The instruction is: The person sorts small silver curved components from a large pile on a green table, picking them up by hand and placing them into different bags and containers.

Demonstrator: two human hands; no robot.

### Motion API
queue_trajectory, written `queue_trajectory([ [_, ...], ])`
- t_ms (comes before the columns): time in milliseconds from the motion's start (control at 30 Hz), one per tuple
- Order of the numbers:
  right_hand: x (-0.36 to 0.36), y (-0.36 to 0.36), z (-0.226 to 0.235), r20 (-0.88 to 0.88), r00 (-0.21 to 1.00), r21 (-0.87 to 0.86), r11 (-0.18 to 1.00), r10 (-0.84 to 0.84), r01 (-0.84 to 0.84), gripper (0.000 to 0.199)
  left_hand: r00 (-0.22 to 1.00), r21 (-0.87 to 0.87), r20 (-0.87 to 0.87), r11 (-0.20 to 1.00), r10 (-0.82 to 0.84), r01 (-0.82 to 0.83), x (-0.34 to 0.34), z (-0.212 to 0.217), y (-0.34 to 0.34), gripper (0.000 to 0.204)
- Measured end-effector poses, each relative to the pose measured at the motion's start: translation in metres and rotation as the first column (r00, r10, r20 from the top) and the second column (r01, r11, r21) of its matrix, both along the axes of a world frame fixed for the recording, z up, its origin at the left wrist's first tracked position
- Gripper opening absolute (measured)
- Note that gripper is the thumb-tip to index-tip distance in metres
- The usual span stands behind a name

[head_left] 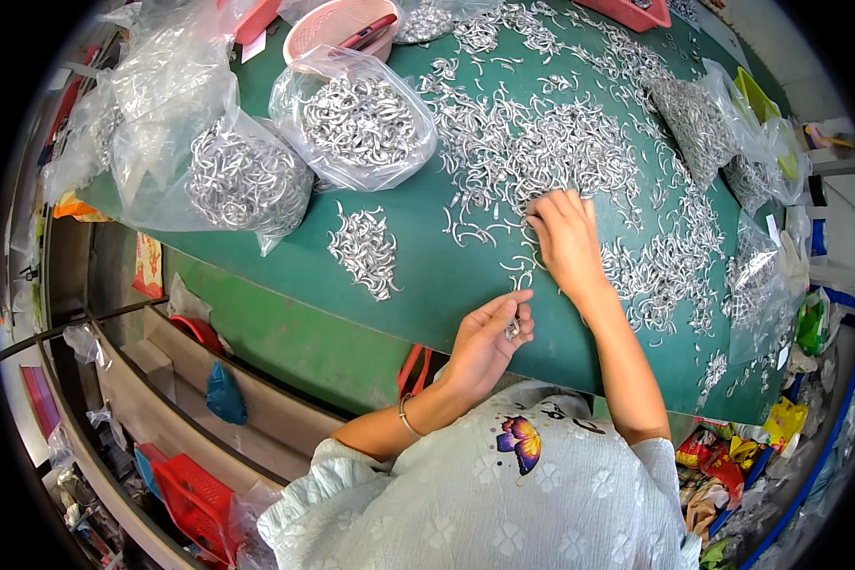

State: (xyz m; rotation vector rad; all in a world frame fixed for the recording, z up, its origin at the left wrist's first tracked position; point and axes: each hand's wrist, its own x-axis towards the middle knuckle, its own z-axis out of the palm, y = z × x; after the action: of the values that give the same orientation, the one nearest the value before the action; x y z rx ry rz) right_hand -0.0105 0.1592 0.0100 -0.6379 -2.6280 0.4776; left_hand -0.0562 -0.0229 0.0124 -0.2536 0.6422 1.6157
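My left hand (489, 344) is closed near the table's front edge, with thumb and fingers pinching small silver curved metal pieces (512, 330). Farther forward, my right hand (568, 239) reaches onto the near side of a large heap of curved metal pieces (575, 152). Its fingers are bent down and drawn together among the pieces; what lies between the fingertips is hidden. A few loose pieces lie on the green table between the two hands. Off to the left sits a smaller separate pile (365, 255) of the same silver pieces.
An open clear bag (356, 119) full of pieces stands behind the small pile, with another filled bag (242, 180) left of it. A pink basket (328, 28) holds a red-handled tool. More filled bags (698, 128) line the right side. Red crates (195, 503) stand low at left.
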Motion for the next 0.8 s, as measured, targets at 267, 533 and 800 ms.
queue_trajectory([
  [267,-0.003,-0.008,-0.001,0.093,0.995,0.095,0.995,-0.021,0.012,0.016,1.0,-0.004,-0.015,1.0,-0.007,0.007,-0.001,0.0,0.003,0.028],
  [533,-0.006,-0.008,0.001,0.154,0.988,0.174,0.983,0.028,-0.055,0.013,0.999,0.018,-0.016,0.999,-0.029,0.029,-0.002,-0.003,0.008,0.029],
  [800,0.003,0.0,-0.005,0.052,0.997,0.094,0.994,0.051,-0.056,0.011,0.999,0.007,-0.044,1.0,-0.004,0.004,-0.004,-0.001,0.006,0.029],
])
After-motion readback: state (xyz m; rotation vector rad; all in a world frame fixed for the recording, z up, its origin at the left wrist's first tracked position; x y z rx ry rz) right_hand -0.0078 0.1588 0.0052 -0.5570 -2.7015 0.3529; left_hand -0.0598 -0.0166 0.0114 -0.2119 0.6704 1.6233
